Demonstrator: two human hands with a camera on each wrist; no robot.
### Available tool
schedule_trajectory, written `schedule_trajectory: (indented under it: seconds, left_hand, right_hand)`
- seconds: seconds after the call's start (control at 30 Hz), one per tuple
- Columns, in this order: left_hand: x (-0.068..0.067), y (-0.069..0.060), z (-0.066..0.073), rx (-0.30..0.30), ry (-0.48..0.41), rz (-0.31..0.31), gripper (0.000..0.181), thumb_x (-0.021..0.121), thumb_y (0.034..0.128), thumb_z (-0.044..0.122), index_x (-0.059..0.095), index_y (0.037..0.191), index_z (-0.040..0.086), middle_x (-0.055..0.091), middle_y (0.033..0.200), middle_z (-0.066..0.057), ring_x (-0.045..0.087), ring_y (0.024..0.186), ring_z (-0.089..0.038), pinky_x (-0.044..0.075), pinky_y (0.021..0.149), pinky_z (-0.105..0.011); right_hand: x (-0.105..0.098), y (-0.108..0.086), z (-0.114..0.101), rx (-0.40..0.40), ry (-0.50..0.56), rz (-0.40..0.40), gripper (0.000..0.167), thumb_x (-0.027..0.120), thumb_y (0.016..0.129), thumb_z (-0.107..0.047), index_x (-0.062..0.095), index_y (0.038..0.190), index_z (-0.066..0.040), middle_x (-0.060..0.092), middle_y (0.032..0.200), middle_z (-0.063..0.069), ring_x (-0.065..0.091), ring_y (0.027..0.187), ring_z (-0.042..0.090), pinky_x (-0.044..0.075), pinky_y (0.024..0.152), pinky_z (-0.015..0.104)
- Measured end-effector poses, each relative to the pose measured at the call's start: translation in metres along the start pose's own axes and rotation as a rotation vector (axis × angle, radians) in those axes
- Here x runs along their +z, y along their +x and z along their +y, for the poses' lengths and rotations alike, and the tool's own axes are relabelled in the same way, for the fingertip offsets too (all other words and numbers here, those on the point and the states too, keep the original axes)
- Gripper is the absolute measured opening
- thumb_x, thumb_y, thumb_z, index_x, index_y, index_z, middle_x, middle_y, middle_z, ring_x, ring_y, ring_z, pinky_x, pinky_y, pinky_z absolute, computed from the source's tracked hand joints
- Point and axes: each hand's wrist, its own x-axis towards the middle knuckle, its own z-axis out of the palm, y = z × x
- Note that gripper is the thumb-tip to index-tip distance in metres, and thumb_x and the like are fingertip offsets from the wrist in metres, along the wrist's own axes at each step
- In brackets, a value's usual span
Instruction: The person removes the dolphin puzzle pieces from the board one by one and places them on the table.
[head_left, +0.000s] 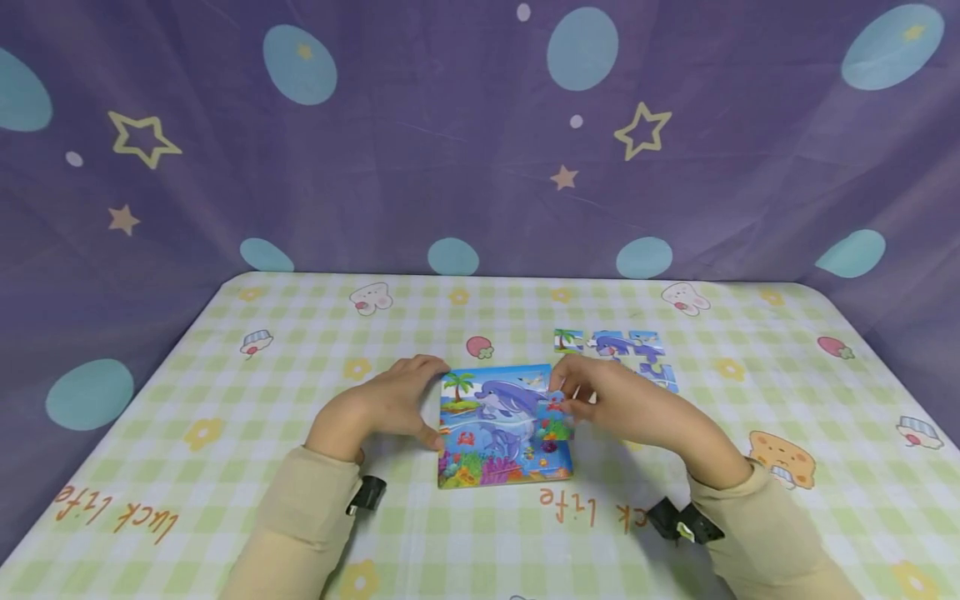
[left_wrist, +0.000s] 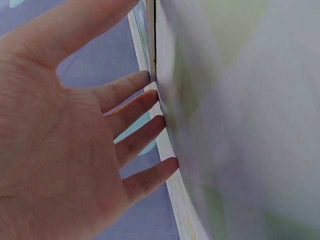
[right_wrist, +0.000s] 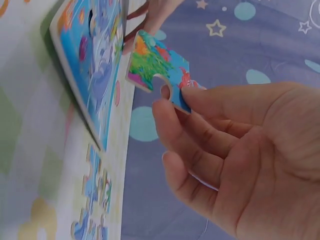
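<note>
A puzzle board [head_left: 487, 467] printed with dolphins, a palm tree and coral lies flat on the table. My left hand [head_left: 393, 400] is at the board's left side, thumb and fingertips at its edge. In the left wrist view the fingers of the left hand [left_wrist: 60, 140] are spread and fairly straight. Between thumb and fingers, my right hand [head_left: 622, 400] pinches a jigsaw piece [right_wrist: 167, 62] showing a red crab and green coral. In the head view that piece [head_left: 555, 421] is over the board's right edge, covering part of the picture.
Several loose jigsaw pieces [head_left: 645, 343] lie behind the right hand, partly hidden by it. The table wears a green-checked cloth [head_left: 225, 350] with printed flowers and animals. A purple patterned curtain [head_left: 450, 125] hangs beyond the far edge.
</note>
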Motion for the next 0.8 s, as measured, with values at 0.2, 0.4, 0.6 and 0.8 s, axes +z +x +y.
schedule_trajectory:
  seconds: [0.2, 0.4, 0.6, 0.8]
  left_hand:
    - [0.000, -0.001, -0.001, 0.007, 0.010, 0.001, 0.102, 0.091, 0.0684, 0.037, 0.038, 0.149, 0.004, 0.036, 0.153, -0.013, 0.031, 0.141, -0.036, 0.029, 0.115, -0.053]
    - [-0.001, -0.001, -0.001, 0.009, 0.015, 0.001, 0.102, 0.090, 0.0688, 0.037, 0.038, 0.150, 0.003, 0.035, 0.153, -0.013, 0.030, 0.141, -0.036, 0.029, 0.114, -0.053]
    - [0.000, -0.001, -0.001, 0.016, 0.019, -0.002, 0.103, 0.090, 0.0695, 0.038, 0.037, 0.150, 0.003, 0.034, 0.154, -0.014, 0.029, 0.141, -0.036, 0.029, 0.114, -0.054]
    - [0.000, -0.001, -0.002, 0.020, 0.015, 0.001, 0.103, 0.090, 0.0691, 0.038, 0.037, 0.150, 0.003, 0.035, 0.153, -0.014, 0.030, 0.141, -0.036, 0.029, 0.114, -0.054]
  right_hand:
    - [-0.004, 0.001, 0.009, 0.010, -0.085, 0.005, 0.020, 0.060, 0.092, 0.007, 0.058, 0.104, -0.009, 0.063, 0.089, -0.001, 0.060, 0.082, 0.014, 0.051, 0.069, 0.032]
    - [-0.009, 0.001, 0.020, -0.012, -0.082, 0.011, 0.023, 0.059, 0.090, 0.011, 0.059, 0.106, -0.005, 0.064, 0.090, 0.001, 0.060, 0.081, 0.015, 0.051, 0.069, 0.032]
    - [-0.011, 0.002, 0.032, 0.021, -0.064, 0.041, 0.023, 0.060, 0.088, 0.011, 0.059, 0.105, -0.003, 0.064, 0.089, 0.004, 0.060, 0.079, 0.016, 0.051, 0.069, 0.033]
    - [-0.010, 0.004, 0.039, 0.086, -0.021, 0.057, 0.018, 0.058, 0.092, 0.009, 0.058, 0.109, 0.001, 0.065, 0.090, 0.009, 0.063, 0.077, 0.018, 0.052, 0.068, 0.034]
